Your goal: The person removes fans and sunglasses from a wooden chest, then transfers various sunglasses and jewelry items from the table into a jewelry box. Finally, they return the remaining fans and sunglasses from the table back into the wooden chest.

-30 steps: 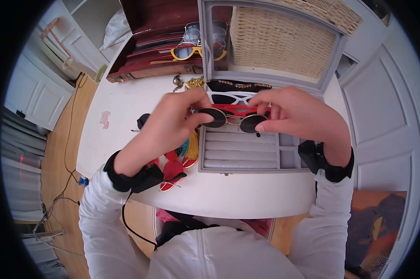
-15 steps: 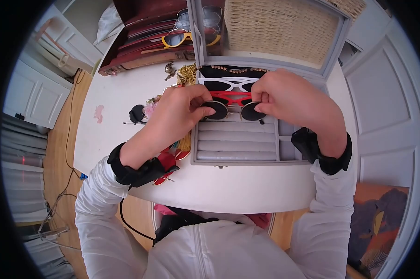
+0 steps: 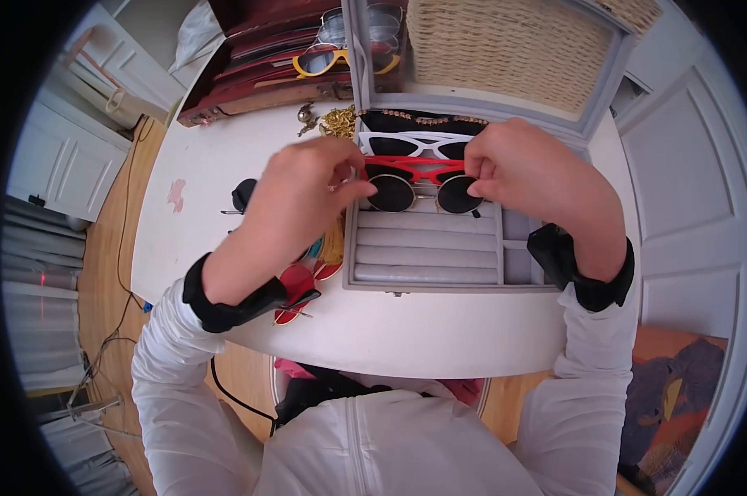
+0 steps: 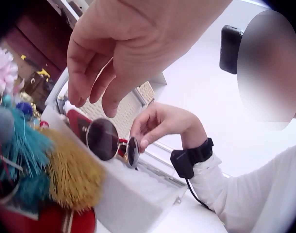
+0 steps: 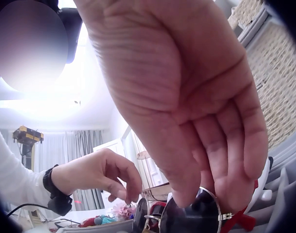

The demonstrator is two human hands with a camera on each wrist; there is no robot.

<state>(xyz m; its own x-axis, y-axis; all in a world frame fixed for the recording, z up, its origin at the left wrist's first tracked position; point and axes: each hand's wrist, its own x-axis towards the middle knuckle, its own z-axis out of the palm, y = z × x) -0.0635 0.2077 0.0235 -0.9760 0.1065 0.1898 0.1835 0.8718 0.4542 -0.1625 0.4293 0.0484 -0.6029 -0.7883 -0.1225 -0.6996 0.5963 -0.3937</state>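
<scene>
Pinching the right lens edge of the round dark sunglasses [image 3: 424, 195], the right hand [image 3: 522, 169] has the only firm grip; the left hand [image 3: 303, 198] hovers just beside the left lens, fingers loosely curled and apart from the frame in the left wrist view. Both work over the white desk [image 3: 216, 174]. On it stands the grey jewelry box [image 3: 439, 256], lid raised, with the sunglasses in its rear section above the padded slots. Behind them lie 2 more pairs, red sunglasses [image 3: 415, 169] and white sunglasses [image 3: 415, 146]. Colourful tassels [image 3: 328, 248] sit left of the box.
</scene>
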